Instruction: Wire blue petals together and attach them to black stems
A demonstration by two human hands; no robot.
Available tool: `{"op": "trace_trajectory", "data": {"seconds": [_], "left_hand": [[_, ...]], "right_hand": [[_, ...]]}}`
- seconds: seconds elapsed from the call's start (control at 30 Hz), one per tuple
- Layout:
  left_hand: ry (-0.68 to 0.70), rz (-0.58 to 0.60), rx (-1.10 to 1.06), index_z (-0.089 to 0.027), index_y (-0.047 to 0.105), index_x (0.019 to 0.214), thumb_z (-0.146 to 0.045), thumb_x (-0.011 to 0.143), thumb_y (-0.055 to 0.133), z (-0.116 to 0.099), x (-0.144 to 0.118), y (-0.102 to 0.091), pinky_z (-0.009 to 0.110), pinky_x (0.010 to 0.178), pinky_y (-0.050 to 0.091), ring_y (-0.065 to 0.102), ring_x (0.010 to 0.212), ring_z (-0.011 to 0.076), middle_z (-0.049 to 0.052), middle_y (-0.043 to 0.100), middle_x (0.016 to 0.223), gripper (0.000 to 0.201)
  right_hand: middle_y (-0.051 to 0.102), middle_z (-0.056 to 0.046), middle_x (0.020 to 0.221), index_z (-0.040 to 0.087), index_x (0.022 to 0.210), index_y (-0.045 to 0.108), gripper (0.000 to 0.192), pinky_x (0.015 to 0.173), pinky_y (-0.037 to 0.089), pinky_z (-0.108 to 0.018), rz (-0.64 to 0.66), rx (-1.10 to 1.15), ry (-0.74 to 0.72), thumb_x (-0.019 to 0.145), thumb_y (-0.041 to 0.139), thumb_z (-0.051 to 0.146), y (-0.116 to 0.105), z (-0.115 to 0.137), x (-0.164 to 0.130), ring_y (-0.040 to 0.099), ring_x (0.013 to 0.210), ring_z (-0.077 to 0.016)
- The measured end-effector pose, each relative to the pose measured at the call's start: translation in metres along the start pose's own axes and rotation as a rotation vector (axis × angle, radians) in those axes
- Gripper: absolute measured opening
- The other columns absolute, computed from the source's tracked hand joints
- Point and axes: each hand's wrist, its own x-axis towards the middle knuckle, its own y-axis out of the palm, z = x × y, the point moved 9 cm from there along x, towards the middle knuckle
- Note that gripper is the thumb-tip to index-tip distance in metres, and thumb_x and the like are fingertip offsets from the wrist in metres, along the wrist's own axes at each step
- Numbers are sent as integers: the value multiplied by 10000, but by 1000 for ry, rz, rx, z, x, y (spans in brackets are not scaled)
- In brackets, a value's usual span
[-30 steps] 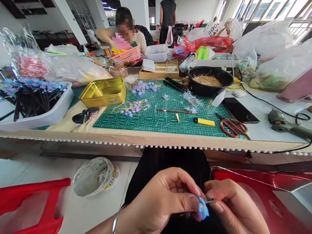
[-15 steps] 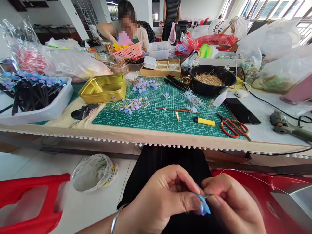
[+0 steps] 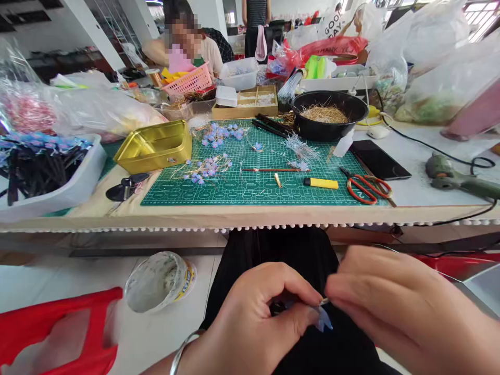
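Note:
Above my lap, my left hand [image 3: 269,312] is closed in a pinch on a small blue artificial flower [image 3: 324,319], whose petals hang below the thumb. A short thin stem [image 3: 325,301] sticks out from the pinch towards the right. My right hand [image 3: 394,302], slightly blurred, is closed with its fingertips at the end of that stem. A fine pale wire [image 3: 425,265] trails off behind the right hand. The right fingertips are partly hidden, but they seem to grip the wire at the stem.
On the green cutting mat [image 3: 195,196] lie blue flower sprigs [image 3: 207,169], a brown stick [image 3: 273,170], a yellow lighter [image 3: 321,183] and red-handled scissors [image 3: 367,187]. Behind stand a gold tin [image 3: 156,148] and a black bowl [image 3: 330,117]. A co-worker [image 3: 211,52] sits opposite.
My right hand has risen and turned over, its back now facing the camera. My left hand keeps its pinch on the flower. The view has shifted a little.

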Motion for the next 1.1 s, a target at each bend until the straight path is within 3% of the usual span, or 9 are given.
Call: {"op": "trace_trajectory", "data": {"seconds": [0.07,0.17,0.27,0.37,0.47,0.63,0.8,0.93,1.1], "left_hand": [[24,5,-13,-182,706,795,-151,789,707,-2,-2,0,245,689,497,657,775,160,37,714,820,31],[10,-12,-259,-196,685,811,-159,805,729,6,-2,-3,199,697,505,655,781,114,7,716,855,58],[45,-91,-431,-213,667,852,-160,832,727,15,0,-10,174,728,507,644,796,82,-16,704,876,82],[174,-183,-325,-229,657,884,-152,866,685,9,2,-19,182,737,514,633,832,90,-13,667,895,84],[358,-239,-4,-236,637,895,-102,872,634,-12,-2,-19,203,715,514,614,836,107,-4,603,907,137],[551,-182,388,-210,599,942,10,822,601,-34,-12,-5,208,735,501,606,834,108,8,582,911,251],[542,113,506,-169,600,1014,-171,860,679,-40,-11,6,180,720,474,604,795,96,13,632,893,173],[495,343,727,-175,641,1077,-59,896,567,-46,-3,12,172,711,447,591,801,84,16,647,957,227],[571,566,864,-129,673,931,-69,890,553,-53,-5,27,195,719,438,566,778,105,29,664,935,140]], "right_hand": [[587,5,681,209,746,641,220,563,392,-232,121,118,82,924,516,171,16,-12,13,521,620,-120],[554,19,673,183,746,608,178,535,353,-204,215,572,402,904,558,247,51,-41,11,472,607,-103],[437,76,587,199,830,588,219,427,215,-172,107,1137,660,846,672,400,86,-53,-5,284,471,-54],[354,107,544,215,847,598,293,381,115,-163,-77,1445,717,776,766,444,101,-54,-11,147,428,-31],[417,88,541,201,801,651,278,381,115,-164,-170,1489,685,752,796,432,102,-54,-8,174,425,-23],[538,42,580,190,777,738,258,417,188,-185,-87,1361,602,772,775,446,96,-57,-8,299,449,-34],[618,2,662,157,773,748,203,524,334,-192,151,1348,573,774,785,356,94,-51,-12,488,587,-78],[534,32,595,105,721,722,253,493,276,-185,426,1296,550,749,793,346,99,-34,-14,391,535,-53],[495,46,596,102,709,671,263,502,287,-190,532,1264,534,743,758,348,103,-28,-14,367,539,-57]]}}
